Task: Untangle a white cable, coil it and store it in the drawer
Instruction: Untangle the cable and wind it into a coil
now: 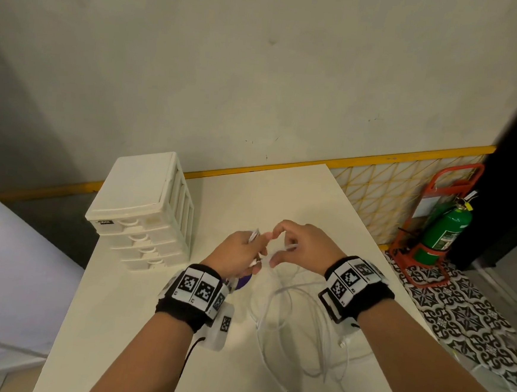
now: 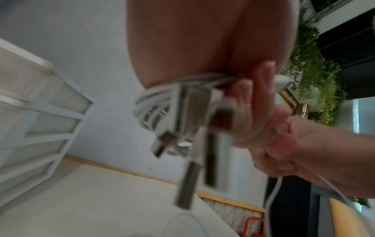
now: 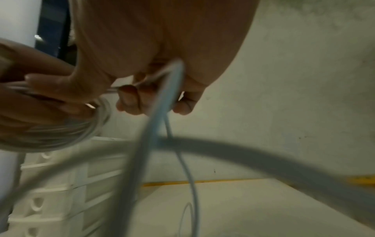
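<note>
Both hands are raised over the middle of the white table (image 1: 155, 308). My left hand (image 1: 240, 253) grips a small coil of white cable (image 2: 154, 102) with plugs dangling from it. My right hand (image 1: 296, 245) is just right of it, fingers curled, pinching a strand of white cable (image 3: 162, 99) that runs down from the fingers. Loose loops of white cable (image 1: 287, 318) lie on the table under and in front of the right wrist. The white drawer unit (image 1: 145, 205) stands at the table's back left, all its drawers closed.
A purple object (image 1: 242, 281) peeks out under my left hand. Right of the table are a yellow mesh panel (image 1: 384, 193) and a green fire extinguisher (image 1: 443, 235) in a red stand on patterned floor. A plain wall is behind the table.
</note>
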Demonstrator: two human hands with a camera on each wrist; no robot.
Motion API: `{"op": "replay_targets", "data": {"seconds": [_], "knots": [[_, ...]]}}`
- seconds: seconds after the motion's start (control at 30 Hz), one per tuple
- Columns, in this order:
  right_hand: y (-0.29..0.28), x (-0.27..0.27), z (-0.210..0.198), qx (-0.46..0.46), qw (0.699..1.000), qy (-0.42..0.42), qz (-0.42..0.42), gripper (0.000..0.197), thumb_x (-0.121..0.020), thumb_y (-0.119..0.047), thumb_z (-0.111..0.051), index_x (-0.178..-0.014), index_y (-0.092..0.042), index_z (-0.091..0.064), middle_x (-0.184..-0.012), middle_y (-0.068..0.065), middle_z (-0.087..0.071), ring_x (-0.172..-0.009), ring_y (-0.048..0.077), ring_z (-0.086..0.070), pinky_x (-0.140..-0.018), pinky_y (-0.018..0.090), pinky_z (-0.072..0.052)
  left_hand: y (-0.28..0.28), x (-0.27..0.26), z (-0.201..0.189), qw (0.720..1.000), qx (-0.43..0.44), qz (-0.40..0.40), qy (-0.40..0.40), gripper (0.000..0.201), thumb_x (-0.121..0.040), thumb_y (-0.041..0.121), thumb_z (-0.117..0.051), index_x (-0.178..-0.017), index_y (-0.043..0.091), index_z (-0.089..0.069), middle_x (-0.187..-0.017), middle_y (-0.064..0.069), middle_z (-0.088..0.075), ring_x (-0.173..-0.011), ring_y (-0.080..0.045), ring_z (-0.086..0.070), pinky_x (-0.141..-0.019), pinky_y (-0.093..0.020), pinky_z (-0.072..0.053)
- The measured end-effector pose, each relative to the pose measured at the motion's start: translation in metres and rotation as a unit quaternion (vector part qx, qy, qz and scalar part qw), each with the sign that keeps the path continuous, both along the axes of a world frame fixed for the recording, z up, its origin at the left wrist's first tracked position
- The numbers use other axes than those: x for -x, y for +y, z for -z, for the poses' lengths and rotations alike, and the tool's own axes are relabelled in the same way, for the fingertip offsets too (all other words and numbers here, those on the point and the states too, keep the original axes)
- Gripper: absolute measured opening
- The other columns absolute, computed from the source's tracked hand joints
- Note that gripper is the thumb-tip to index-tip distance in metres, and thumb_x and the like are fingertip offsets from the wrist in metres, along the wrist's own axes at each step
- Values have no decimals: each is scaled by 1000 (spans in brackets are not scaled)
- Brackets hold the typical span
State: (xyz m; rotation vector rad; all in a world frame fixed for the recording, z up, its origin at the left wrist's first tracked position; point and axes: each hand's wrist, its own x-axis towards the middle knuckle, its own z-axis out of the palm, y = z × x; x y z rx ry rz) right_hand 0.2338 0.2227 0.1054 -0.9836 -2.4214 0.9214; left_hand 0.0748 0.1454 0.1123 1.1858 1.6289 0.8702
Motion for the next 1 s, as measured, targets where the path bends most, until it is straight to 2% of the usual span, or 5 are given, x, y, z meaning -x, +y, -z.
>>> {"op": "replay_targets", "data": {"seconds": [0.37, 0.57, 0.77, 0.9, 1.0], "knots": [[41, -37, -25, 6, 987, 81, 138, 31, -66, -35, -78, -51, -12, -63, -37, -10, -46, -42, 5, -40, -48, 20, -29, -18, 2, -25, 951, 38, 194, -237, 74, -81, 78, -30, -68, 9, -54, -37, 3, -36, -27, -7, -20, -32, -18, -11], [14, -15, -17, 126, 977, 160, 68, 40, -96, -28, -43, -75, -6, -69, -72, 4, -66, -60, 3, -56, -62, 11, -43, -2, 8, -39, 975, -65, 29, -208, 72, -85, 71, -26, -57, 5, -38, -37, 5, -27, -28, -9, -21, -33, -15, -19], [-4, -2, -10, 197, 969, 147, 21, 27, -95, -26, -47, -79, -12, -62, -55, 4, -48, -42, 14, -46, -50, 27, -46, -4, 17, -31, 995, -17, -57, -85, 70, -84, 74, -29, -51, 14, -45, -40, 3, -32, -33, -13, -25, -37, -20, -21], [8, 3, -19, 32, 987, 147, 51, 24, -92, -28, -52, -73, -22, -65, -67, -6, -58, -59, 6, -56, -66, 24, -46, -15, 3, -17, 998, 58, 24, 14, 70, -80, 75, -38, -69, 9, -59, -40, 3, -37, -34, -12, -27, -40, -22, -23], [14, 9, -19, -24, 987, 155, 35, 18, -90, -26, -56, -75, -29, -64, -72, -17, -64, -72, 6, -60, -73, 27, -46, -18, -1, -13, 978, 52, 121, -160, 72, -78, 77, -38, -69, 7, -53, -36, 3, -32, -28, -10, -23, -37, -21, -18]]}}
